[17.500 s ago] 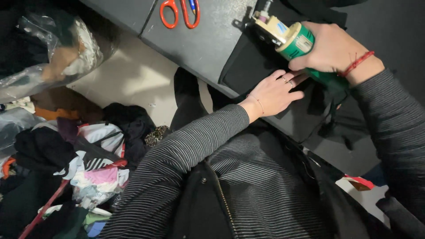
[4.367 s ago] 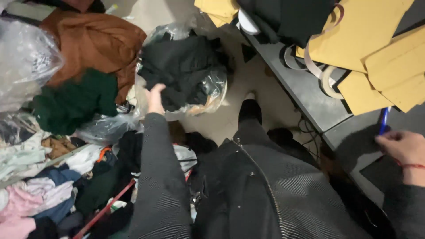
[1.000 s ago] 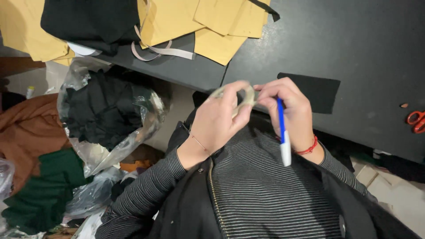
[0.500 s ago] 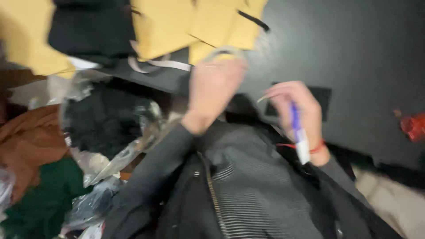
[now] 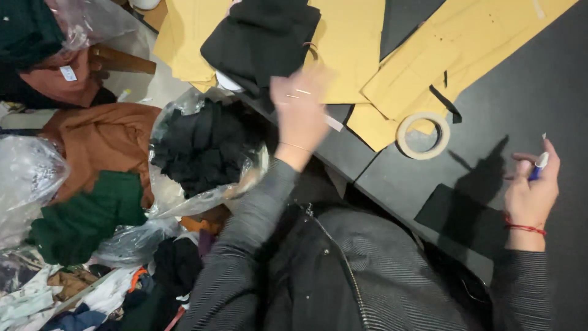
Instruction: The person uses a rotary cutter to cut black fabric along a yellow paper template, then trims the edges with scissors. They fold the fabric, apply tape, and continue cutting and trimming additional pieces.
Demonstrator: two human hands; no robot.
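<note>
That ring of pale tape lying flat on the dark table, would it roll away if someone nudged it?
Probably not. The tape roll lies flat on the table, so a push would likely make it slide. Stood on edge, its round shape could roll. It looks thin and hollow, so likely light and stiff enough to lift by its rim.

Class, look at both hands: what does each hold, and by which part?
The right hand grips a blue-and-white pen around its barrel, tip upward. The left hand, blurred over the black fabric, shows no clear hold.

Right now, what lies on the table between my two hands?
In the head view, a roll of tape lies flat between the left hand and right hand.
</note>
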